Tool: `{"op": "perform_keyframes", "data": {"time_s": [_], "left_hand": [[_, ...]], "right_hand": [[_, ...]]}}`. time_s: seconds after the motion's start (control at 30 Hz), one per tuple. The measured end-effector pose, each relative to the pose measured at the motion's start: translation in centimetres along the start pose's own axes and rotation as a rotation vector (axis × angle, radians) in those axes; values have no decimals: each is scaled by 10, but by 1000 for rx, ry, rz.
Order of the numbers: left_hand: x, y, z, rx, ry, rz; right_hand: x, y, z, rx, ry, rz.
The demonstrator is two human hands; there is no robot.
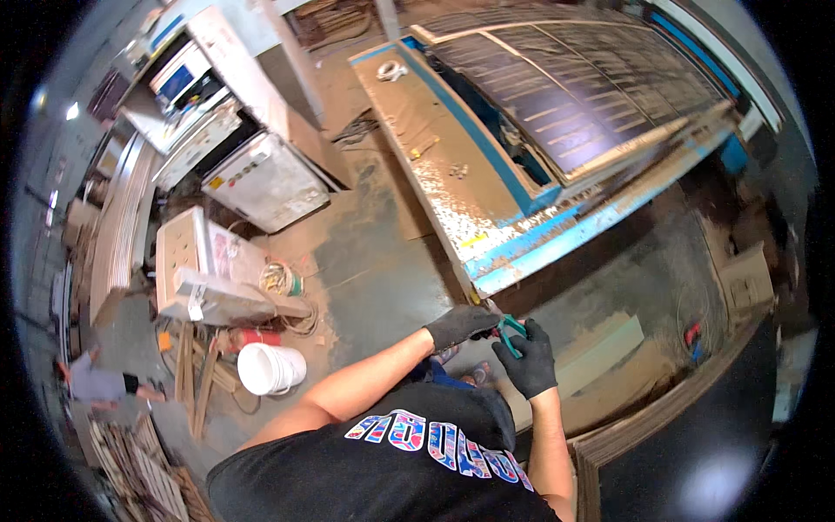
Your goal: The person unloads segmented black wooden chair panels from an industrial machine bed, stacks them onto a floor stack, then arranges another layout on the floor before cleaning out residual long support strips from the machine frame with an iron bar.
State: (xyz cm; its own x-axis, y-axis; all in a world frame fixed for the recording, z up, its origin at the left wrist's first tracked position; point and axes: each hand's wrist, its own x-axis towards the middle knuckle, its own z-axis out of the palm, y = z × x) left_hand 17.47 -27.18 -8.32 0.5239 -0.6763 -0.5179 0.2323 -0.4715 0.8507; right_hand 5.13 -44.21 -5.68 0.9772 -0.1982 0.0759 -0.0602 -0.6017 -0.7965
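Both of my hands wear black gloves and meet in front of my body, just off the near corner of the blue-edged machine table (402,130). In my right hand (528,364) I hold a pair of green-handled pliers (511,334), the handles spread against the palm. My left hand (463,326) is closed beside the head of the pliers, its fingertips touching or nearly touching it. What lies between those fingers is too small and too hidden to make out. A bit of red shows by the pliers' head.
A slatted dark bed (574,83) fills the table's far side. White tape (391,71) lies on the table top. To my left stand a white bucket (271,369), a red cylinder (254,338) and a control cabinet (265,181). Dark panels (678,426) are stacked at right. A person (97,380) is far left.
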Motion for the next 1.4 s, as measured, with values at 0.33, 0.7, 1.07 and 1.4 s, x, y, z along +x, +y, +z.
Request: {"op": "perform_keyframes", "data": {"time_s": [0.33, 0.7, 1.07, 1.4], "left_hand": [[-31, -36, 6, 85, 128, -169], [-95, -73, 80, -107, -13, -256], [-79, -22, 55, -296, 267, -135], [-87, 6, 46, -584, 513, -18]], "right_hand": [[-30, -15, 39, 157, -12, -14], [-156, 3, 74, 308, 23, 203], [-99, -18, 43, 82, 35, 76], [-71, -34, 40, 41, 130, -87]]}}
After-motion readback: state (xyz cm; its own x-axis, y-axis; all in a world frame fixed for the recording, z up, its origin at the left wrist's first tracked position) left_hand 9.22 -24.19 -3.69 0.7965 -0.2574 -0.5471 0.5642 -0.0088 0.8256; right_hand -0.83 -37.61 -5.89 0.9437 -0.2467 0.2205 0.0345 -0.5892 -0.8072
